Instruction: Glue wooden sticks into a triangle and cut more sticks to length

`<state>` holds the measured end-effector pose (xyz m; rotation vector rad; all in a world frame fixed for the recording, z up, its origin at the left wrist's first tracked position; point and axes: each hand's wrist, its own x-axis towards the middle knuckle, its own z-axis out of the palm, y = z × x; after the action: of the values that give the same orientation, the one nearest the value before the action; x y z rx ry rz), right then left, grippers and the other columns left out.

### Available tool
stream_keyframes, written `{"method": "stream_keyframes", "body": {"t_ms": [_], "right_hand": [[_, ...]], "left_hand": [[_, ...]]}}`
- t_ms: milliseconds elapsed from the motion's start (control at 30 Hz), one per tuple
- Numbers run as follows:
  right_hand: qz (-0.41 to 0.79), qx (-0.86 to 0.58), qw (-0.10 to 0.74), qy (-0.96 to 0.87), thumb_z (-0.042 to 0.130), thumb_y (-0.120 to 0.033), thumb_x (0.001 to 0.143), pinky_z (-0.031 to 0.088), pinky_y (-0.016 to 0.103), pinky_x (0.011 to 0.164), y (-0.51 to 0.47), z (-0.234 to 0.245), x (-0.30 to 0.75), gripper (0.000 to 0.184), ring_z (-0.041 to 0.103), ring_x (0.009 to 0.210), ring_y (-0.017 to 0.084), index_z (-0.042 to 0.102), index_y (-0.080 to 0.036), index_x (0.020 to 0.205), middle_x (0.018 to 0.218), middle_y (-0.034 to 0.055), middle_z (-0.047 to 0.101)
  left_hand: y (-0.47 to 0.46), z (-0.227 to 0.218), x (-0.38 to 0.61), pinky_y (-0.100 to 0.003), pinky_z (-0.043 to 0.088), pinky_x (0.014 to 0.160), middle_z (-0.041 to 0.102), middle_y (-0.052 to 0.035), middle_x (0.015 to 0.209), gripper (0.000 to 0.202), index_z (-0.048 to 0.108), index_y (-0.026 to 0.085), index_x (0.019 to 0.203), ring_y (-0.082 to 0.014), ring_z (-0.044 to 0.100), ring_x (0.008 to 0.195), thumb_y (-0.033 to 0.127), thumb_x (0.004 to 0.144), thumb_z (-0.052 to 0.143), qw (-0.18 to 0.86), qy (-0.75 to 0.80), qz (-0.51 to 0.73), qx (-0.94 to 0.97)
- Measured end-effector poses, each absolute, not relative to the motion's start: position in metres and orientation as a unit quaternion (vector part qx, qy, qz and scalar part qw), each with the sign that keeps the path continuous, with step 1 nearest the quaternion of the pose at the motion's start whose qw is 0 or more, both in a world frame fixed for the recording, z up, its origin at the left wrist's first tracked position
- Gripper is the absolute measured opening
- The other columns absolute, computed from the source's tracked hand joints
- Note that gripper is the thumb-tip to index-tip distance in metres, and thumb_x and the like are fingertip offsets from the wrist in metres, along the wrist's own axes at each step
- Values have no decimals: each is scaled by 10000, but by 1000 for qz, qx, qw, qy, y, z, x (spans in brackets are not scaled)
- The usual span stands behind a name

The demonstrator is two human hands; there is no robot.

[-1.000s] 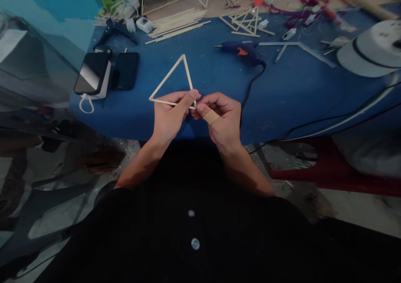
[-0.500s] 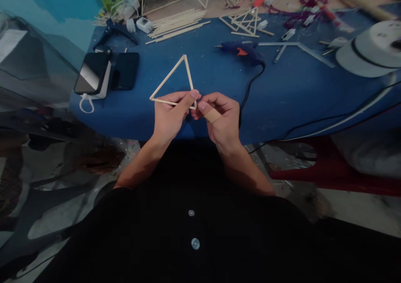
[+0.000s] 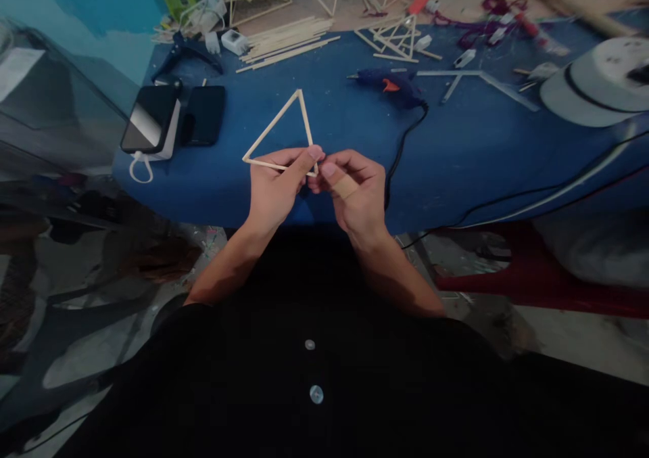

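Observation:
A triangle of thin wooden sticks is held above the near edge of the blue table. My left hand is closed on it, thumb over its lower right corner and fingers beneath the bottom stick. Close against that same corner is my right hand, with thumb and index finger pinched together. A tan strip wraps the right thumb. Whether anything small sits in the right hand's pinch is hidden. Beyond the hands lies a blue glue gun with an orange trigger, its cord trailing toward the near edge.
Two phones lie at the left, one on a white block. Loose sticks are bundled at the back, beside a stick frame. A white cylindrical device stands at the right. Glue sticks and cables lie around it.
The triangle and my left hand keep their place. My right hand shows only a very slight shift at the corner. The table's objects at right appear shifted slightly left.

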<state>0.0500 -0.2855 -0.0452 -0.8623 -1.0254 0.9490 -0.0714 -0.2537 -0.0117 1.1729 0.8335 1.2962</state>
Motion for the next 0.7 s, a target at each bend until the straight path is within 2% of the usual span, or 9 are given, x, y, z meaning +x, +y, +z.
{"method": "stream_keyframes", "body": {"t_ms": [133,267,367,500,567,700], "right_hand": [[417,-386,682,-461,990,-699,735,600,290,657,-286,-44,50,546,655,626,123,713,-235,812,704,-31,701],[432,-373,683,-456,967,-698,773,600,291,663,-286,-44,49,523,658,629,120,730,-235,825,719,-27,715],[424,-385,677,-463,998,-675,741,601,294,673,-286,-45,49,526,657,636,122,720,-236,822,712,-32,705],[433,-382,678,-455,949,-708,793,606,310,678,-286,-46,49,529,650,631,127,717,-233,819,712,-19,704],[429,-394,675,-453,982,-670,768,605,309,681,-287,-45,49,514,645,637,126,713,-234,811,717,-19,704],[472,-369,671,-436,971,-658,786,616,314,695,-287,-43,50,488,669,669,140,735,-234,839,725,-13,700]], "left_hand": [[-253,-14,-72,-212,434,470,595,42,527,414,828,186,743,-74,565,486,557,841,985,565,352,555,500],[-253,-17,-73,-214,443,477,626,36,550,410,836,195,755,-77,576,496,569,843,979,556,346,562,505],[-252,-19,-73,-222,464,491,630,32,557,403,837,194,760,-84,593,509,561,852,975,553,343,565,507],[-253,-21,-72,-227,495,517,636,30,572,372,838,190,777,-92,626,533,524,876,968,555,350,561,504],[-253,-21,-72,-228,499,520,638,30,574,356,840,191,788,-96,634,540,510,880,968,557,354,559,502],[-252,-21,-72,-223,476,496,625,34,566,353,838,190,784,-85,602,514,503,889,963,564,356,557,495]]}}
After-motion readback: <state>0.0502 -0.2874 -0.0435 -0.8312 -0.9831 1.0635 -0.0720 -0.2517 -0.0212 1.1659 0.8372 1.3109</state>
